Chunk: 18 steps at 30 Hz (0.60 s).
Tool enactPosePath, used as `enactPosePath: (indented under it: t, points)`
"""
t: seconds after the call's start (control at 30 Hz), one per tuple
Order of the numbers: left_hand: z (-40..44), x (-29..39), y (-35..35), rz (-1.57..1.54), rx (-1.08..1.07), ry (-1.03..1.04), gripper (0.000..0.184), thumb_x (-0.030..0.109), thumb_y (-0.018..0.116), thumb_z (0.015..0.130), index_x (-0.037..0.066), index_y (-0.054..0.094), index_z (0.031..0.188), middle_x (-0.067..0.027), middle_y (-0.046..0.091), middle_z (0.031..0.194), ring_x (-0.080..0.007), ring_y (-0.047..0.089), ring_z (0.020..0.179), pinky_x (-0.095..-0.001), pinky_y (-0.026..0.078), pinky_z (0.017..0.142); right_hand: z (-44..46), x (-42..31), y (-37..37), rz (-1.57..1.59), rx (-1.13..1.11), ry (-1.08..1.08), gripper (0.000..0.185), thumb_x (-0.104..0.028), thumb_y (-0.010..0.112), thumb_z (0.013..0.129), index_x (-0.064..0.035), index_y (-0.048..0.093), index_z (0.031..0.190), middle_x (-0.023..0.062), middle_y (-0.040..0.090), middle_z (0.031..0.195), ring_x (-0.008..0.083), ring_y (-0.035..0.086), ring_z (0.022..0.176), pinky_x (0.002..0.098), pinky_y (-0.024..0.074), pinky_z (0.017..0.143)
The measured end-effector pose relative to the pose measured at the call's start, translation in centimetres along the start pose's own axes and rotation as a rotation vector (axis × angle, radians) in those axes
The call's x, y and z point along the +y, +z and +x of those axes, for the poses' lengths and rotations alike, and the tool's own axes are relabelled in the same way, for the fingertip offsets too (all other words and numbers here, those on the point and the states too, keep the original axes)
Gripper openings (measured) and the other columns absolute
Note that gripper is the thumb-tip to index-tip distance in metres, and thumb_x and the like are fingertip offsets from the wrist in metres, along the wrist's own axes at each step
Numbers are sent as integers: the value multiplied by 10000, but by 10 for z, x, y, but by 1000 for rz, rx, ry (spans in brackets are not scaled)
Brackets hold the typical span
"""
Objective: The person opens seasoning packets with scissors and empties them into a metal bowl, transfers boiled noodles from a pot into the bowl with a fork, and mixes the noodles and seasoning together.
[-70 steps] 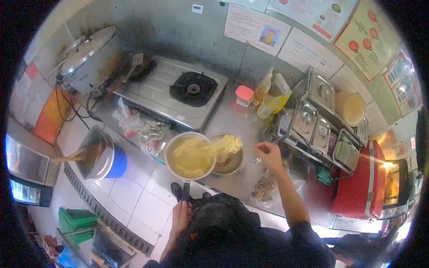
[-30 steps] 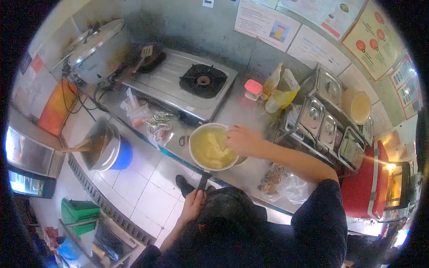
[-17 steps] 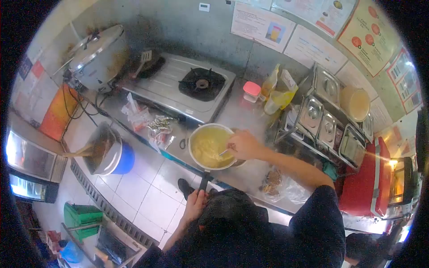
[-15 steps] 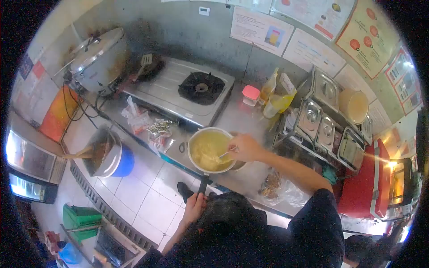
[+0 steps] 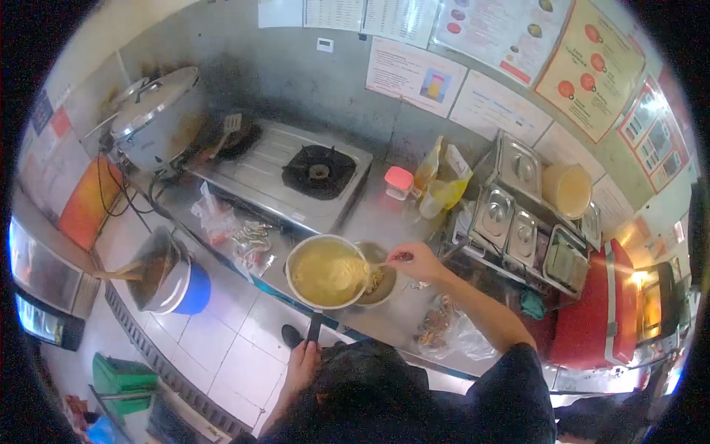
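Observation:
A saucepan (image 5: 325,270) of yellowish broth and noodles is held over the counter's front edge. My left hand (image 5: 302,364) is closed round its black handle. Just right of the saucepan, and partly behind it, sits a metal bowl (image 5: 381,285) with some noodles or food inside. Above the bowl my right hand (image 5: 416,263) pinches the end of a thin utensil, probably a fork, whose far end reaches to noodles at the saucepan's right rim. Steam blurs the utensil's tip.
Behind lies a gas stove (image 5: 274,166), with a large lidded pot (image 5: 155,122) at left. A pink-lidded tub (image 5: 399,183), a rack of steel containers (image 5: 510,200) and a red cooler (image 5: 592,311) stand rightward. Plastic bags (image 5: 458,333) lie at front right; a blue-white bucket (image 5: 188,285) is left.
My right hand has moved right with the utensil, from over the saucepan to above the bowl, which shows more. Noodles are now at the saucepan's right rim. The view has shifted slightly.

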<state>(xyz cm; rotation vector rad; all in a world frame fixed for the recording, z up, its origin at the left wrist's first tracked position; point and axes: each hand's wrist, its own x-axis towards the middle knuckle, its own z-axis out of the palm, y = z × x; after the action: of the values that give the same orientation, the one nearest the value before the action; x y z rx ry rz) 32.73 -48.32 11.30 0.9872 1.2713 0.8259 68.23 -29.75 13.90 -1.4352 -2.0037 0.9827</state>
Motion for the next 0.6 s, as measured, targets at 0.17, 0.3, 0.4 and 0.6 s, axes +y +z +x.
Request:
enactPosePath:
  t: [0.17,0.3,0.4,0.6]
  points:
    - [-7,4,-5,70,32,31,358,338,434,1039,37,569,899,20,495,657,-86,448,584,-262,358,531,-10,7,-15,207,86,95,182,-210,714,845,-65,727,954,54,712,859,136,647,760,311,516,729]
    - [-8,-16,-12,66,35,39,358,329,436,1038,27,567,897,15,497,655,-92,453,584,-269,364,533,-11,16,-27,27,92,107,166,-181,717,839,-54,725,945,49,701,825,123,643,764,299,513,727]
    - [-8,-21,-11,51,41,42,356,323,440,1035,22,570,897,9,498,651,-103,458,586,-277,371,541,-8,30,-31,25,72,170,167,-170,723,824,-48,726,938,51,702,816,124,645,769,302,516,734]
    - [-9,-23,-9,54,29,27,346,316,447,1032,21,576,903,-9,513,675,-120,475,628,-278,386,586,2,44,-35,-45,84,104,174,-137,708,796,-60,729,951,35,704,827,121,628,712,272,499,678]
